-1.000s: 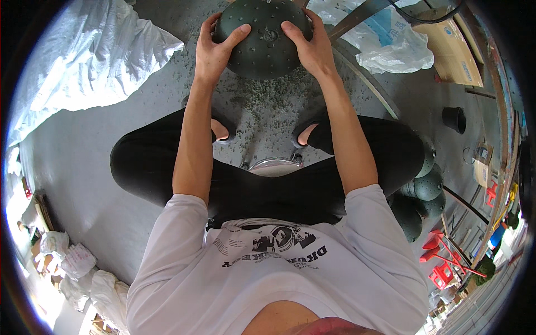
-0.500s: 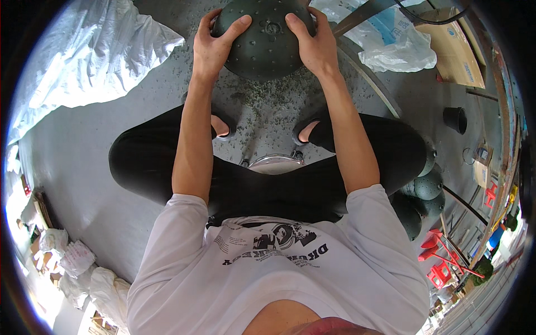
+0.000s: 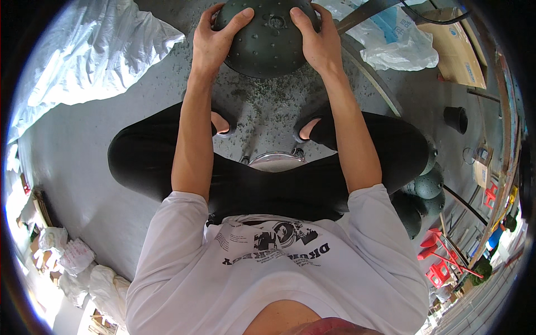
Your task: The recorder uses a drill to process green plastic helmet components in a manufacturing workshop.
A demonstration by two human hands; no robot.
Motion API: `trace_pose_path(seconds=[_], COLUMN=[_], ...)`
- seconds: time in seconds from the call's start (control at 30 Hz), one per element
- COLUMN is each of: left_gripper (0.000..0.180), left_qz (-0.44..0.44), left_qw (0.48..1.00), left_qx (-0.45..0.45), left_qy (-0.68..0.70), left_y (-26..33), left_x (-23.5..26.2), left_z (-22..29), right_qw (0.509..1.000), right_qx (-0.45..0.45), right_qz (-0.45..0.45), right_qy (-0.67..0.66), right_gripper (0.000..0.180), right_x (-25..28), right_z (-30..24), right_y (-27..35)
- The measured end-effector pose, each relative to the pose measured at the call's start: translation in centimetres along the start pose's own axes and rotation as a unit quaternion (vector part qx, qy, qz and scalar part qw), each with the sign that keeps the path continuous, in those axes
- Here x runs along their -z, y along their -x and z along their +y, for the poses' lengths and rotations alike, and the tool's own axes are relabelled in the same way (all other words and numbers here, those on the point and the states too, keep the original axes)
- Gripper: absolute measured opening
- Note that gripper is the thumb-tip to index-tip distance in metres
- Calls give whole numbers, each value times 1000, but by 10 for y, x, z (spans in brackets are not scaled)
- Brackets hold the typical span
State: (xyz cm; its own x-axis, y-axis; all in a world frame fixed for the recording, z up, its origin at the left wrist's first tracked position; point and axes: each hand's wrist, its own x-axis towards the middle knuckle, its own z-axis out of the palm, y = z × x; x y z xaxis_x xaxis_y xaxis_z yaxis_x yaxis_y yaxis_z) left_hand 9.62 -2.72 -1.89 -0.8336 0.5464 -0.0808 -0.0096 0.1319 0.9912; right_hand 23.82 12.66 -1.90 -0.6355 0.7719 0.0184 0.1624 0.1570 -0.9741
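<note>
A dark green ball with small dimples or holes over its surface and a round knob-like spot sits between my hands at the top of the view. My left hand grips its left side, thumb laid on top and fingers curled around behind. Against the right side presses my right hand, its thumb likewise on the upper face. The far part of the ball is cut off by the picture's edge. Dark green crumbs lie scattered over the grey floor below the ball, between my feet.
Several similar green balls lie beside my right knee. A large white sheet spreads at the far left. To the far right are a clear plastic bag, a cardboard box, a black bucket and a metal bar.
The ball and both hands have shifted very slightly to the right and away from me. The grip looks the same.
</note>
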Motion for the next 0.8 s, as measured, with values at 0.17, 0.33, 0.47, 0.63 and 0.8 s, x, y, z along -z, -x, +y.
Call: trace_pose_path(seconds=[0.17,0.33,0.47,0.63,0.8], left_gripper=[86,85,85,87,87], left_qz=[-6,-10,-12,0,-4], left_qw=[1000,999,999,1000,1000], left_qx=[-8,-9,-6,-5,-6], left_qy=[16,35,33,28,17], left_y=[1,6,4,2,1], left_x=[-1,-1,-1,-1,0], left_z=[7,11,11,6,4], right_qw=[1000,1000,1000,1000,1000], right_qx=[6,-5,-7,-19,-8], right_qz=[9,8,5,11,5], right_qy=[9,18,11,21,14], right_gripper=[83,83,83,84,86], right_x=[0,-1,-1,-1,0], right_z=[-1,-3,-6,-10,-9], right_y=[1,1,1,3,2])
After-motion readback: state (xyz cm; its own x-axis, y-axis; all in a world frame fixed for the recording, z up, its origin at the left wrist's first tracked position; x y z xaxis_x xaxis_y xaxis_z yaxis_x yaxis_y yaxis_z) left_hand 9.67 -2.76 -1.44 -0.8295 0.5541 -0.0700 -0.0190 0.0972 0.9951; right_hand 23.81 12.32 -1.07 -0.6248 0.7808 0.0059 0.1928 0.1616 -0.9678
